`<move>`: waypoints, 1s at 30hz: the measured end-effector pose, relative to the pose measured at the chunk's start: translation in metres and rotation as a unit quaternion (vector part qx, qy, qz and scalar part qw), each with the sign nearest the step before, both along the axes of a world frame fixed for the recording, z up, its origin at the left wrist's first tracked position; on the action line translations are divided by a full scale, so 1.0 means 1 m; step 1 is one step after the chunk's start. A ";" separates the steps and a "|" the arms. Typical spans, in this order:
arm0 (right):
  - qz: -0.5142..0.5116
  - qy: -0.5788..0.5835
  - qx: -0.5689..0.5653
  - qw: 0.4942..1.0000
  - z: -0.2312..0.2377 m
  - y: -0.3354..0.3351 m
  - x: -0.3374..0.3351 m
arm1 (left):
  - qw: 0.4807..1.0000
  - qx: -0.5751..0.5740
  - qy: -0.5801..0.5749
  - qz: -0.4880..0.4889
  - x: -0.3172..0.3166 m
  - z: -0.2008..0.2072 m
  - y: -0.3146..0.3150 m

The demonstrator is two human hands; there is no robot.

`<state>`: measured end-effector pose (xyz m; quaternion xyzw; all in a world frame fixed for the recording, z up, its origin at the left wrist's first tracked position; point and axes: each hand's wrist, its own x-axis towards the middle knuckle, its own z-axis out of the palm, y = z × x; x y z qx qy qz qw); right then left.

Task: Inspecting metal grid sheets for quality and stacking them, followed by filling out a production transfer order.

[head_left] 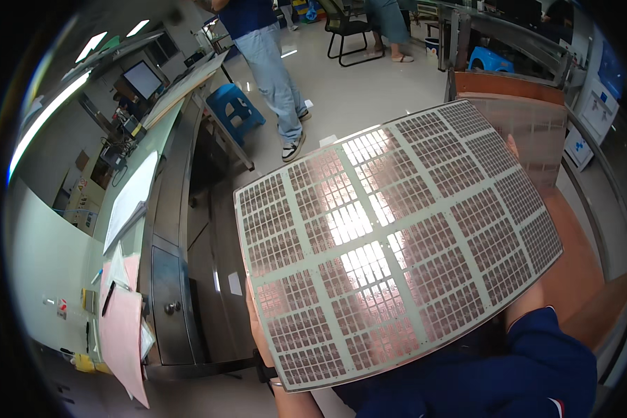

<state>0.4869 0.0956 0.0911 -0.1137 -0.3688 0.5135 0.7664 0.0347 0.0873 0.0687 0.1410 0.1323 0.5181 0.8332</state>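
Observation:
A large, thin circuit board panel is held up in front of me, tilted. Its pale face carries blocks of small copper-coloured patterns, and light glares off the middle. My left hand grips the panel's left edge, its fingers mostly hidden behind. A dark band and a bracelet circle that wrist. My right hand supports the lower right side, largely covered by the panel. A fingertip shows past the upper right edge. Just right of the panel, more copper-coloured panels stand upright.
A long workbench with metal cabinets runs along the left, bearing papers, a pink sheet and pens. Ahead stands a person in jeans beside a blue stool. Further back are a black chair and another person. Metal rails border the right.

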 end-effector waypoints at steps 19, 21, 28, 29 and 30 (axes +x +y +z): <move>-0.051 -0.042 -0.156 0.985 -0.081 -0.052 0.011 | 0.987 0.041 -0.004 0.154 0.043 -0.023 -0.009; 0.022 0.040 -0.100 0.994 -0.053 -0.043 -0.033 | 0.990 0.001 -0.094 0.101 0.088 -0.011 -0.039; 0.037 -0.016 -0.124 0.991 -0.055 -0.052 -0.044 | 0.986 0.022 0.132 0.100 0.093 -0.030 -0.026; -0.029 0.044 -0.137 0.989 -0.054 -0.055 -0.038 | 0.982 0.018 0.154 0.112 0.083 -0.032 -0.024; -0.037 0.067 -0.164 0.984 -0.034 -0.053 -0.036 | 0.979 0.011 0.161 0.123 0.068 -0.033 -0.021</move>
